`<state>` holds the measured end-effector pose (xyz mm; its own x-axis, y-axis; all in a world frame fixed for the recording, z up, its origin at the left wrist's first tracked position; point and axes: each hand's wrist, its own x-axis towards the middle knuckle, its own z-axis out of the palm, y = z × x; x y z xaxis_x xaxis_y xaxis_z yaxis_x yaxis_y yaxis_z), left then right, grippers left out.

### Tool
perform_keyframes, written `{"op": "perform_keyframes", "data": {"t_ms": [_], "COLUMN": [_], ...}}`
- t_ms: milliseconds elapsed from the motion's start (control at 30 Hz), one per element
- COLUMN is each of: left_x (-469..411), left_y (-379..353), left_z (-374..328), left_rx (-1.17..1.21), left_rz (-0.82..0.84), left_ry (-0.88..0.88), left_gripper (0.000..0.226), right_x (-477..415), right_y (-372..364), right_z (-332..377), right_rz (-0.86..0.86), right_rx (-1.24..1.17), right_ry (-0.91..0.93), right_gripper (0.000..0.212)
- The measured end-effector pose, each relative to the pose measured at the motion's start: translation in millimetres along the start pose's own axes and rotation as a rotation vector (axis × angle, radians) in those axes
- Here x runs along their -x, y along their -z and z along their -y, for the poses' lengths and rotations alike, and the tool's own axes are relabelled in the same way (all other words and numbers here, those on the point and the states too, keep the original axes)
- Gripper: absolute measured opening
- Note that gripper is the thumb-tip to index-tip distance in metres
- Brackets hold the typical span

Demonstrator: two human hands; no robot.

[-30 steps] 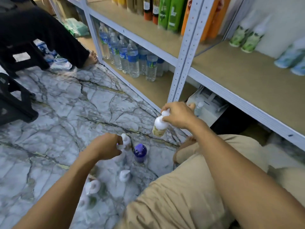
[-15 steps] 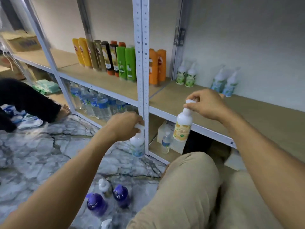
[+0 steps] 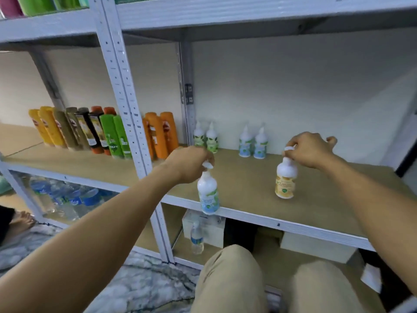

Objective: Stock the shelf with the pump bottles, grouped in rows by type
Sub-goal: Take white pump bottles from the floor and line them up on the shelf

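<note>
Left hand (image 3: 189, 162) pinches pump head of blue-label bottle (image 3: 208, 195); right hand (image 3: 309, 150) pinches same way on yellow-label bottle (image 3: 286, 179). Shelf (image 3: 248, 175): yellow one over middle of board, maybe touching already, blur hides base; blue one hangs at front edge. Both upright, long axis vertical, nozzles hidden under fingers. I would carry blue to blue pair (image 3: 253, 143) at back and begin yellow row apart.

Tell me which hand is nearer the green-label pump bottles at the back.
Left. The left hand, gripping a blue-label bottle, is just in front of the green-label pump bottles; the right hand, gripping a yellow-label bottle, is far right.
</note>
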<state>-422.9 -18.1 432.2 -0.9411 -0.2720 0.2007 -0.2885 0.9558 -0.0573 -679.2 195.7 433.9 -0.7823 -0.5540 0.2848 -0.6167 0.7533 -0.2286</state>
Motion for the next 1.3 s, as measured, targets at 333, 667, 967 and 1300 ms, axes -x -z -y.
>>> {"op": "perform_keyframes", "data": {"t_ms": [333,667,967,1300], "left_x": [-94.2,-158.9,-178.8,-160.9], "left_y": [-5.6,-32.3,-58.7,-87.5], "left_z": [-31.6,-59.8,-74.4,-65.2], "left_rx": [-0.024,0.047,0.131,0.455], "left_rz": [-0.033,-0.056,-0.074,-0.102], "left_ry": [-0.079,-0.098,-0.099,-0.072], "left_gripper": [0.037,0.034,0.044,0.069], "right_x": [-23.0,-27.0,-23.2,-15.5], "right_y": [-29.1,-45.1,-51.1,-52.6], "right_z": [-60.5,-75.4,-76.6,-75.4], "right_rz": [-0.027,-0.083,-0.132,-0.161], "right_rx": [-0.043,-0.037,-0.024,-0.082], "right_ry": [-0.193,-0.196,-0.172,-0.21], "right_gripper": [0.013,0.013,0.011,0.02]}}
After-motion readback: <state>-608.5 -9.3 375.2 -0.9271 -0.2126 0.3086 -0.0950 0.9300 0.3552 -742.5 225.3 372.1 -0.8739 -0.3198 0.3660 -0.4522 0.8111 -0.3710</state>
